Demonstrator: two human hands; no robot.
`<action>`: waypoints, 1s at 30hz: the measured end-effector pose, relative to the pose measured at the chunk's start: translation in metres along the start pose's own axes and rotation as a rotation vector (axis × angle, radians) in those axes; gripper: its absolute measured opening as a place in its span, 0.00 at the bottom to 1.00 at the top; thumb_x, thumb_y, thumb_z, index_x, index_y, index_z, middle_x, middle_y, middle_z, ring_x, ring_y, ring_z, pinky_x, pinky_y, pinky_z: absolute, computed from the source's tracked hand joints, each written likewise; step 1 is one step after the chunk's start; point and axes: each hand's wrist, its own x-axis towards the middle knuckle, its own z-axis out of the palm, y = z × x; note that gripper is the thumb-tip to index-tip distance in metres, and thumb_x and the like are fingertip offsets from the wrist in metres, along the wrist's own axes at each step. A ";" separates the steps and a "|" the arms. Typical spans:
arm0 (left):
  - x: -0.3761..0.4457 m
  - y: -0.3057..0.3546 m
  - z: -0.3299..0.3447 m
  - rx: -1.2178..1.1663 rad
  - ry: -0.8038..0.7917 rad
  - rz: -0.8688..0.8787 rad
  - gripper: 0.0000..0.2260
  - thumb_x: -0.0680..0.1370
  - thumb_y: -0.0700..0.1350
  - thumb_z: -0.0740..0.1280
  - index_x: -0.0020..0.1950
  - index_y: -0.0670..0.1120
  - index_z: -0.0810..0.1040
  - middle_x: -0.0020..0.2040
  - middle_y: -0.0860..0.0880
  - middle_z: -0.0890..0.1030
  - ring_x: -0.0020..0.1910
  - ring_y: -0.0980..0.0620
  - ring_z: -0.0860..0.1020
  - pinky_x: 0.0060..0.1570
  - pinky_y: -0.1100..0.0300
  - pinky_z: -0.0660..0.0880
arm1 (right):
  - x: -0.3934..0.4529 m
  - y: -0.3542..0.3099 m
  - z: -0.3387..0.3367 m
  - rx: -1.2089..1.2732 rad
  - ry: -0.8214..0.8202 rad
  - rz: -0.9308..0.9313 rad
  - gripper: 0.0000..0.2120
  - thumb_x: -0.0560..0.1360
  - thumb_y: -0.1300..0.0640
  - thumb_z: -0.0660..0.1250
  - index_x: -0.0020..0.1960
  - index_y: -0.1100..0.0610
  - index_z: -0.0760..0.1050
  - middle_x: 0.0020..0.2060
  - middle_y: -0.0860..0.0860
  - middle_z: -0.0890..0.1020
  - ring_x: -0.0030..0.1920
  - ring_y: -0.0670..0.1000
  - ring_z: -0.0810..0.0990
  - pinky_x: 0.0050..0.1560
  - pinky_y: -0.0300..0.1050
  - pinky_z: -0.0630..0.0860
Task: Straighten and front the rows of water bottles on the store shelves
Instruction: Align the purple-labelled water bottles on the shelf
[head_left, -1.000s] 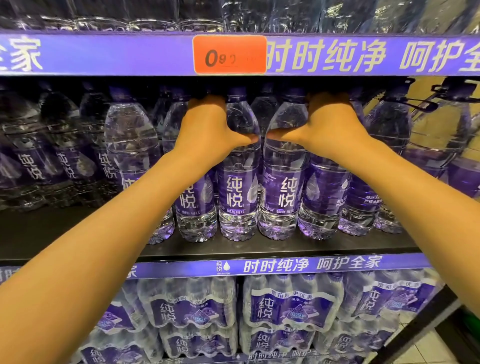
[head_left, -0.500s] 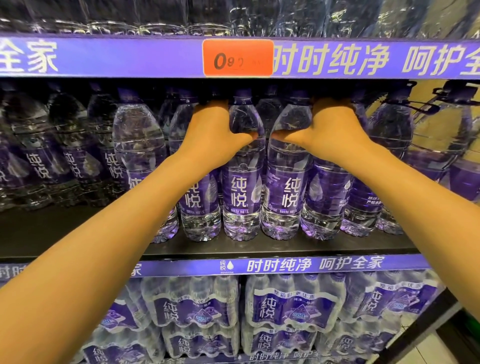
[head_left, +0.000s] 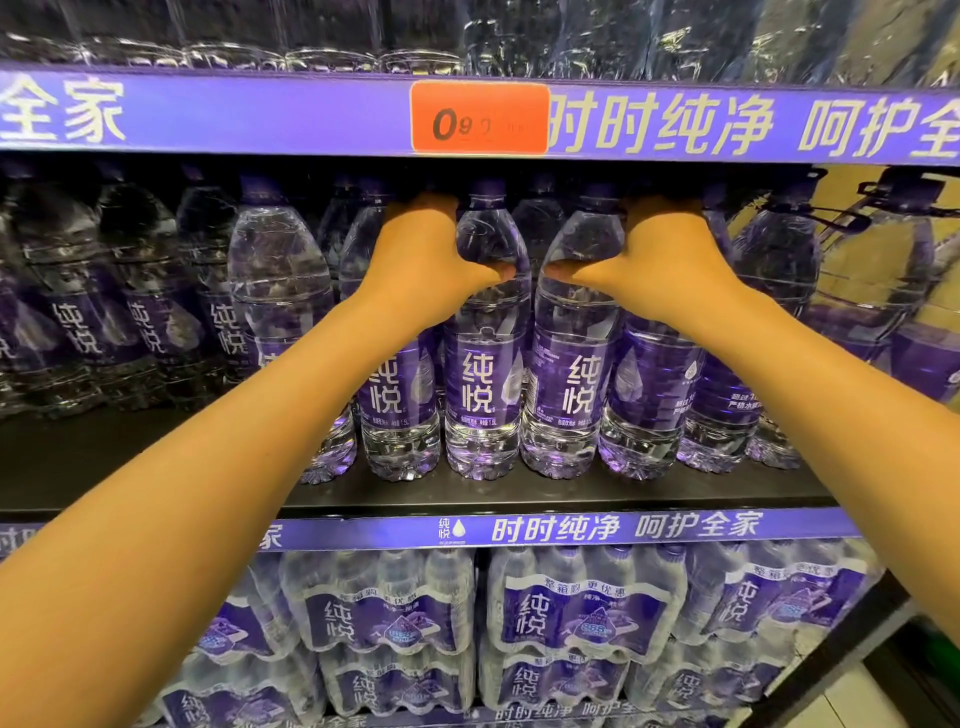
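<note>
Clear water bottles with purple labels stand in rows on the middle shelf (head_left: 467, 493). My left hand (head_left: 423, 260) grips the shoulder of a front bottle (head_left: 397, 395), with the thumb lying across the neighbouring bottle (head_left: 485, 384). My right hand (head_left: 662, 260) grips the shoulder of another front bottle (head_left: 647, 395), and its thumb lies on the bottle (head_left: 574, 384) to its left. The fingers of both hands reach behind the bottle necks into shadow and are hidden. The two bottles between my hands stand upright with their labels facing forward.
Darker bottles (head_left: 150, 312) on the left stand further back, with bare shelf in front. One bottle (head_left: 280, 270) stands left of my left arm. Bigger jugs (head_left: 878, 291) fill the right end. An orange price tag (head_left: 480, 119) hangs above; shrink-wrapped packs (head_left: 582, 613) lie below.
Both hands keep the same hold on the bottle shoulders. Only the view has shifted slightly.
</note>
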 end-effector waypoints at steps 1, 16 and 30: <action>0.000 0.000 0.000 0.004 0.000 -0.005 0.22 0.72 0.61 0.73 0.38 0.51 0.62 0.38 0.41 0.76 0.35 0.47 0.72 0.39 0.50 0.75 | -0.001 0.000 0.000 0.019 0.004 -0.005 0.39 0.66 0.30 0.69 0.57 0.64 0.72 0.42 0.60 0.78 0.41 0.59 0.76 0.38 0.52 0.72; -0.013 -0.003 0.000 -0.042 0.098 0.070 0.25 0.73 0.55 0.75 0.32 0.45 0.61 0.28 0.50 0.61 0.27 0.53 0.60 0.26 0.68 0.64 | -0.007 -0.003 0.001 -0.002 -0.004 0.004 0.33 0.69 0.32 0.69 0.50 0.64 0.73 0.34 0.59 0.73 0.34 0.57 0.73 0.30 0.48 0.67; -0.061 0.020 0.020 -0.404 0.174 0.128 0.15 0.75 0.53 0.72 0.58 0.47 0.80 0.49 0.54 0.83 0.49 0.59 0.81 0.53 0.58 0.79 | -0.066 0.033 -0.029 0.190 0.081 0.032 0.24 0.73 0.43 0.71 0.63 0.55 0.77 0.55 0.49 0.82 0.49 0.47 0.82 0.53 0.36 0.75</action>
